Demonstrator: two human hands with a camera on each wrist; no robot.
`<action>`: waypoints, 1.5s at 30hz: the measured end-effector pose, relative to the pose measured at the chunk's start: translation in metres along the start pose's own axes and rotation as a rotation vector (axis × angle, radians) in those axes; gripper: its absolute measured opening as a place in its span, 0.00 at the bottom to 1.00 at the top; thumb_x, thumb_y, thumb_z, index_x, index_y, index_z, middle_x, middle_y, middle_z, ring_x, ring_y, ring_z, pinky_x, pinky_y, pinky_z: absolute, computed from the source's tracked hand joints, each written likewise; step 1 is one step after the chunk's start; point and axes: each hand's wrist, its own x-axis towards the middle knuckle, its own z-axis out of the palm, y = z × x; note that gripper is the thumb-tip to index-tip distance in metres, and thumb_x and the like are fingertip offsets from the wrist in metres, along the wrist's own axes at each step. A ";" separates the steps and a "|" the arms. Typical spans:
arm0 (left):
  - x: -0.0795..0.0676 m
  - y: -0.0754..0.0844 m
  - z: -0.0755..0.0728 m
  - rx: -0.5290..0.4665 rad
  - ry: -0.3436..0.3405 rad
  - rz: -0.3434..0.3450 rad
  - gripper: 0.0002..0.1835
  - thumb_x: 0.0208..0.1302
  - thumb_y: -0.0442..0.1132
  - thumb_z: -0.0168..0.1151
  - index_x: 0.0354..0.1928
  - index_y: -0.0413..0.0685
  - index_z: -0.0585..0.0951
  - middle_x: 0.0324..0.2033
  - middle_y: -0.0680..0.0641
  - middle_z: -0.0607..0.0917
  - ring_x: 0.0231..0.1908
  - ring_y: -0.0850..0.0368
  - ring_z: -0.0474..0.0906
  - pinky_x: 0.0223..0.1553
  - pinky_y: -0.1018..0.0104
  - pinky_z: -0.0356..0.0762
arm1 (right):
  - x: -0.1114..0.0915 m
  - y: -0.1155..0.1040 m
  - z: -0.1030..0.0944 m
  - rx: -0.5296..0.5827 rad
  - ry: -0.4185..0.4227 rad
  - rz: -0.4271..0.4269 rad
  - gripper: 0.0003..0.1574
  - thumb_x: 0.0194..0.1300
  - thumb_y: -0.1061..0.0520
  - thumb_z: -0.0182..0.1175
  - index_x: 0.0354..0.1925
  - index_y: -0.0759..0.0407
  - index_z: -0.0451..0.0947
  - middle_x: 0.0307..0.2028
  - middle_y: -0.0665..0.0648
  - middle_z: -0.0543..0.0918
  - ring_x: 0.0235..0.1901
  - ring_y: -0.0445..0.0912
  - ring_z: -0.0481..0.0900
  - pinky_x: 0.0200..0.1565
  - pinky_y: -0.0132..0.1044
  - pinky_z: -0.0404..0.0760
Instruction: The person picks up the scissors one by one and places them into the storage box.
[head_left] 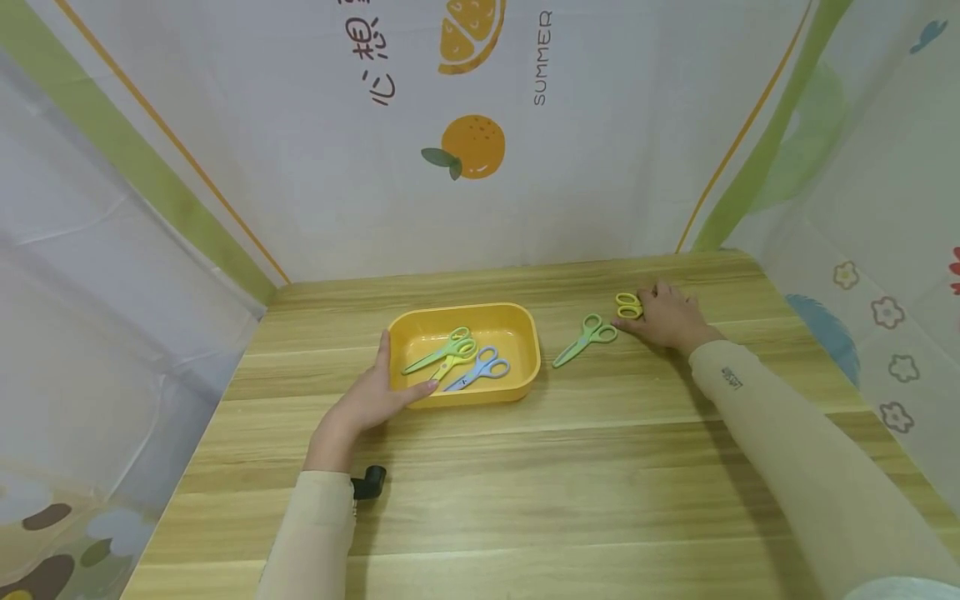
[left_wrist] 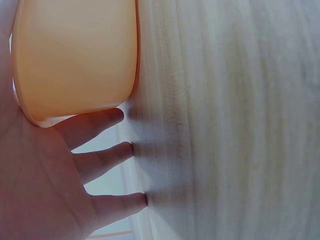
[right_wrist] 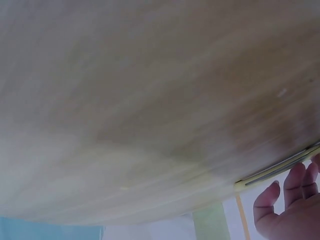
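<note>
Scissors (head_left: 628,305) under the right hand (head_left: 667,318), pinch unclear, risked slipping if caught by tips alone; left hand (head_left: 369,400) lay spread against the tray (head_left: 519,335).

Left sleeve (head_left: 311,533): plain cream, black stubby fitting (head_left: 370,482) beside its cuff (head_left: 327,485). Opposite it: cream right sleeve (head_left: 802,467), small dark lettering (head_left: 731,379).

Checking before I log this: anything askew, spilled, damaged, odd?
Nothing stands out. The yellow tray holds green scissors, yellow scissors and blue scissors; a second green pair lies on the wooden table. The right hand covers part of a second yellow pair, so that one can't be fully checked.
</note>
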 end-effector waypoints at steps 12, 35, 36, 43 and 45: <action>-0.001 0.001 -0.001 0.008 -0.004 -0.004 0.76 0.61 0.79 0.65 0.83 0.56 0.18 0.84 0.29 0.47 0.80 0.26 0.56 0.79 0.30 0.58 | 0.002 0.000 0.003 -0.026 0.041 -0.037 0.55 0.76 0.25 0.54 0.70 0.73 0.71 0.66 0.76 0.71 0.66 0.73 0.70 0.61 0.75 0.70; -0.001 0.002 -0.001 -0.003 -0.012 -0.012 0.76 0.61 0.78 0.65 0.83 0.57 0.18 0.85 0.31 0.45 0.81 0.27 0.55 0.79 0.31 0.57 | -0.002 0.006 0.005 0.044 0.063 -0.030 0.55 0.74 0.25 0.57 0.69 0.73 0.73 0.65 0.76 0.73 0.65 0.72 0.71 0.62 0.79 0.65; -0.001 0.002 -0.001 -0.001 -0.012 -0.011 0.76 0.61 0.78 0.65 0.83 0.57 0.18 0.85 0.31 0.45 0.81 0.26 0.55 0.79 0.31 0.57 | -0.003 0.006 0.005 0.047 0.063 -0.029 0.55 0.74 0.25 0.57 0.68 0.73 0.74 0.65 0.76 0.73 0.65 0.72 0.71 0.62 0.79 0.65; -0.001 0.002 -0.001 0.006 -0.009 -0.011 0.75 0.61 0.78 0.64 0.83 0.57 0.18 0.85 0.30 0.46 0.80 0.26 0.55 0.79 0.30 0.58 | -0.005 0.006 0.002 0.073 0.075 -0.021 0.53 0.73 0.25 0.59 0.67 0.71 0.76 0.63 0.74 0.75 0.63 0.70 0.73 0.60 0.74 0.67; -0.002 0.003 -0.001 0.009 -0.011 -0.014 0.75 0.61 0.79 0.64 0.83 0.57 0.18 0.85 0.30 0.46 0.80 0.26 0.55 0.78 0.30 0.58 | -0.006 0.007 0.002 0.073 0.074 -0.020 0.54 0.73 0.25 0.58 0.67 0.71 0.76 0.63 0.74 0.75 0.63 0.69 0.73 0.60 0.74 0.67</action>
